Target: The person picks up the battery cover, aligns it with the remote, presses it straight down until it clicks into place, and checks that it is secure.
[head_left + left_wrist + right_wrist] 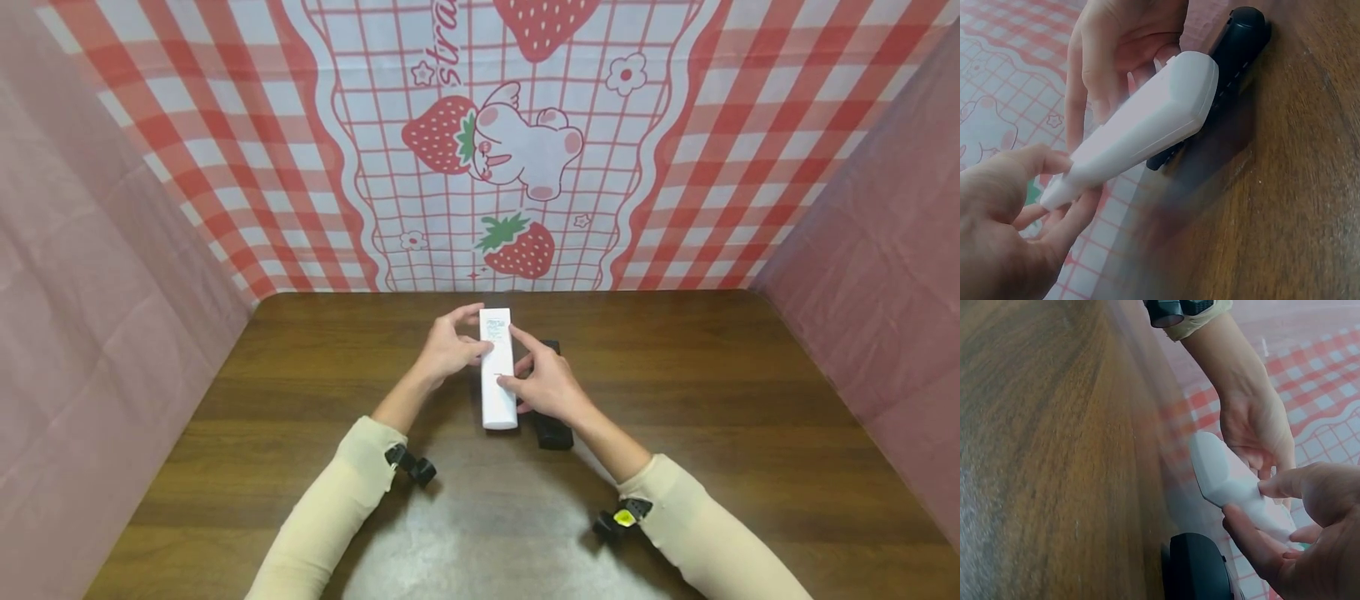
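Note:
A long white remote control (497,400), with small print near its far end, is held up between both hands. My left hand (448,346) grips its far part from the left, thumb on the upper face and fingers beneath, as the left wrist view shows. From the right, my right hand (551,385) holds it with the thumb on the face near the middle and fingers along the side and underneath. In the right wrist view the near end of the remote control (1210,464) points towards the wooden table.
A long black object (555,435) lies on the wooden table (337,508) just right of the remote control, partly hidden by the right hand. A red-and-white strawberry cloth (510,183) hangs behind the table. Pink cloth walls (97,275) stand at both sides.

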Demonstrator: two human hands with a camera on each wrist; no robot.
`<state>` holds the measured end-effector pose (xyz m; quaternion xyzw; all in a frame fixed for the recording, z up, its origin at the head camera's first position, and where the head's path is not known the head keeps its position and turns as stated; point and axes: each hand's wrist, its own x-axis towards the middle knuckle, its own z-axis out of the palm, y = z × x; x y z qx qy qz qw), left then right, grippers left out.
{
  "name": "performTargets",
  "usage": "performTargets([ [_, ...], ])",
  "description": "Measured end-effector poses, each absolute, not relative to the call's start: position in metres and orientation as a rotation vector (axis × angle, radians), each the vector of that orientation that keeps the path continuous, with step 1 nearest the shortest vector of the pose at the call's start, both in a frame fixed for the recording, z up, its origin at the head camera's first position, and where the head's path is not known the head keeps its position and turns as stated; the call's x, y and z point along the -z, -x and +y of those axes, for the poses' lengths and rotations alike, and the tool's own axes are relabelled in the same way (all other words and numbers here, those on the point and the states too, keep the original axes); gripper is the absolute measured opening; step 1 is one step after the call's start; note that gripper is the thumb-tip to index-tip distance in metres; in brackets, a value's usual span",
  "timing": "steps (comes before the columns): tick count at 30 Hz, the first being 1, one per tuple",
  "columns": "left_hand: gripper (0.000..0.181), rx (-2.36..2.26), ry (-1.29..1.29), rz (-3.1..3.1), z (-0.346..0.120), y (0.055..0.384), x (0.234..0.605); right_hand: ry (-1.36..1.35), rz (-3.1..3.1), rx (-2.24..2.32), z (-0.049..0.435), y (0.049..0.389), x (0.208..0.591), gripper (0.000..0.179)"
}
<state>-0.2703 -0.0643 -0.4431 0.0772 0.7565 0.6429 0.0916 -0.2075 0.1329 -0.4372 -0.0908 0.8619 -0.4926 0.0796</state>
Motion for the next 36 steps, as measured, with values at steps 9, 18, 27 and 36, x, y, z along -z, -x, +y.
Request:
performTargets([
  [9, 0.076, -1.803, -0.171, 2.330, -0.064, 0.268, 0.448, 0.206, 2.558, 1.426, 0.128, 0.207, 0.440, 0.084],
  [18, 0.075, -1.706, -0.125, 2.396, -0.063, 0.266, 0.454, 0.149, 2.529, 1.383, 0.124, 0.208, 0.445, 0.084],
  [27, 0.075, -1.612, -0.104, 2.466, -0.061, 0.261, 0.451, 0.143, 2.531, 1.338, 0.120, 0.207, 0.444, 0.084],
  [36, 0.072, -1.585, -0.035, 2.467, -0.059, 0.258, 0.450, 0.158, 2.556, 1.250, 0.117, 0.209, 0.444, 0.084],
])
